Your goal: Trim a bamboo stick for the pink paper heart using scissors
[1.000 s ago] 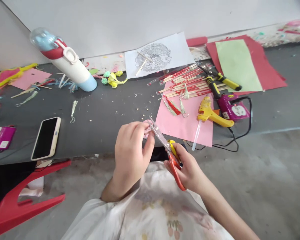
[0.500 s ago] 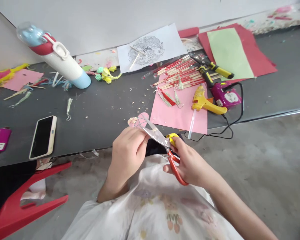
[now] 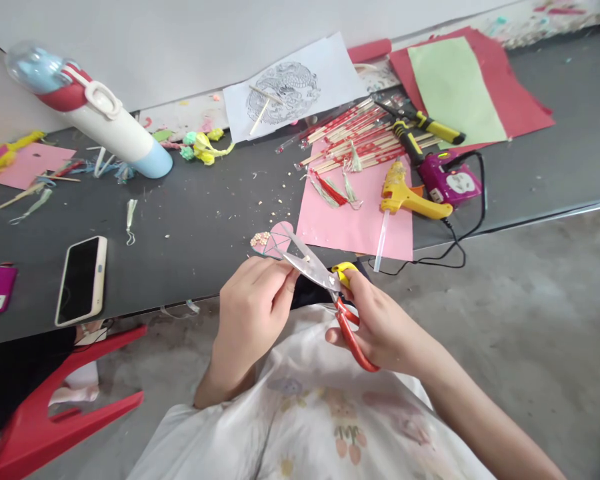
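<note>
My right hand [image 3: 380, 320] grips a pair of scissors [image 3: 316, 272] with red handles and a yellow part near the thumb loop. The blades are parted and point to the upper left, beside my left fingertips. My left hand [image 3: 253, 300] is closed in a pinch at the table's edge; what it holds is hidden, though a tiny pale bit shows by the blades. Just beyond the fingers lies a pink paper heart [image 3: 281, 235] marked with dark lines. Small pale pieces [image 3: 260, 239] cover its left lobe, and more are scattered on the dark table.
A yellow glue gun [image 3: 405, 197] rests partly on pink paper [image 3: 330, 227], near pliers [image 3: 410, 137] and bundled sticks [image 3: 360, 133]. A bottle [image 3: 115, 130] and a phone [image 3: 81, 280] occupy the left. Behind lies a dragon print [image 3: 330, 73]; a red stool [image 3: 35, 413] stands below.
The view has shifted slightly, so table items sit a little further left and higher. Both hands and the scissors keep nearly the same pose; the blades remain parted.
</note>
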Demonstrator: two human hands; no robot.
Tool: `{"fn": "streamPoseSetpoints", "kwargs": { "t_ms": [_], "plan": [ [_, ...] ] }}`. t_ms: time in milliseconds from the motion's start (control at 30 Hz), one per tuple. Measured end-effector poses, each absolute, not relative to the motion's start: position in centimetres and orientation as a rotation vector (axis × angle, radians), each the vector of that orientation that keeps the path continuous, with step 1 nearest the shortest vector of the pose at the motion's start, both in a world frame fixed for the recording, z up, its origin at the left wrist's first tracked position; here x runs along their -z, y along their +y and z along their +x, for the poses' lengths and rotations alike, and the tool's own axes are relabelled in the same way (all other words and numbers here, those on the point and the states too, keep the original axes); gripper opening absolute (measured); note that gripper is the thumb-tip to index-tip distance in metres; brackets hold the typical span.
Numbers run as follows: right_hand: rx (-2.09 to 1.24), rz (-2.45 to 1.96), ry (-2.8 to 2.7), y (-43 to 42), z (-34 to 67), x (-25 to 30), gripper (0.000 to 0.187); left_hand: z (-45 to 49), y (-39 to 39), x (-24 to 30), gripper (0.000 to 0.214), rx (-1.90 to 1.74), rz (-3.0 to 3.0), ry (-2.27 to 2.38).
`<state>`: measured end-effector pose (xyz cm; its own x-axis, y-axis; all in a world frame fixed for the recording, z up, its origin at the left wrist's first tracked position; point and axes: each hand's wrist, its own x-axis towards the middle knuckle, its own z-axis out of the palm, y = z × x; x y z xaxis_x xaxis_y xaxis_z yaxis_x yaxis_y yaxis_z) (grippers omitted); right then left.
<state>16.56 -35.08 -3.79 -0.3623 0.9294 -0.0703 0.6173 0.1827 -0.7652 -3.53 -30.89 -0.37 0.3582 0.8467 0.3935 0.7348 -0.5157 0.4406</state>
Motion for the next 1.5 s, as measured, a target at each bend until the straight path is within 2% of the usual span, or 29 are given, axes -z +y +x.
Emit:
{"fn": "streamPoseSetpoints", "kwargs": {
  "t_ms": [400, 1067, 1500],
  "plan": [
    [-1.008, -1.433, -2.05, -34.9, 16.4, 4.1, 0.05, -3.4, -30.8, 0.6, 0.018, -0.886, 2.399, 1.459],
    [-1.025, -1.558, -2.036, -34.3, 16.7, 4.0, 0.043, -4.2, -29.6, 1.2, 0.018, -0.746, 2.448, 1.348],
    [-0.982, -1.621, -2.007, -34.2, 16.2, 4.3, 0.046, -4.2, -29.2, 2.1, 0.017, -0.702, 2.397, 1.283]
  ]
}}
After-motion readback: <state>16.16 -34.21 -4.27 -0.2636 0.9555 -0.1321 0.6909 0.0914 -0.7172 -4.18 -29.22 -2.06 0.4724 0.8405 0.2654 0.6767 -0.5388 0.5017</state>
